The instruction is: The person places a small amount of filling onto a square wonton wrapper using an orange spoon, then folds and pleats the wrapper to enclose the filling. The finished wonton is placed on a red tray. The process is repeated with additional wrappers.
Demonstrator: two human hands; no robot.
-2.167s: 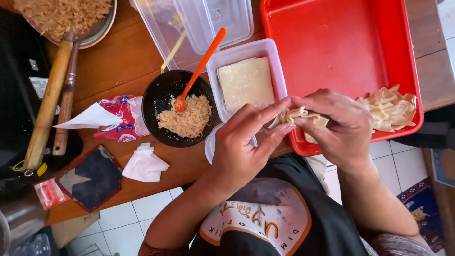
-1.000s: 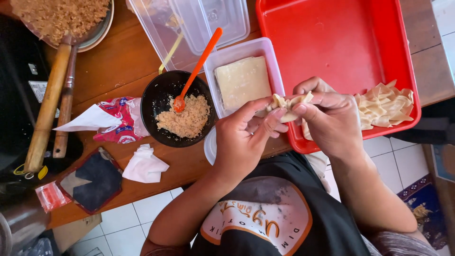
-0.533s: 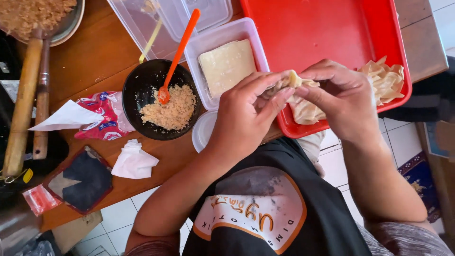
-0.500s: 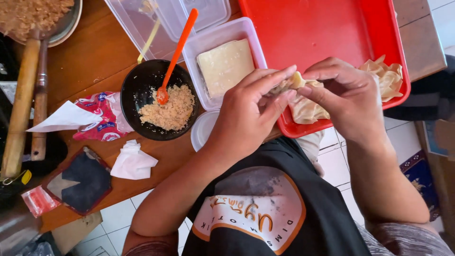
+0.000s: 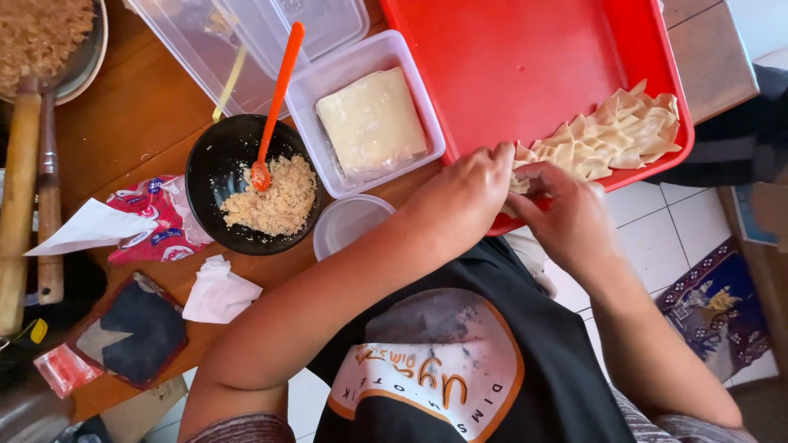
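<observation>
Dumpling (image 5: pixel 519 182) mostly hidden between left hand (image 5: pixel 460 197) and right hand (image 5: pixel 566 217); its shape cannot be told. Tray (image 5: pixel 525 66) and clear tubs (image 5: pixel 246 41) cut off by top edge. Rolling pin (image 5: pixel 18 205) cut off at left edge.

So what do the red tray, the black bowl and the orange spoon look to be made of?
The red tray looks like moulded plastic: uniform colour, rounded raised rim, soft sheen. The black bowl is glossy with a highlight on its inner wall; ceramic or melamine, I cannot tell which. The orange spoon appears plastic: evenly bright colour, slim one-piece handle.
</observation>
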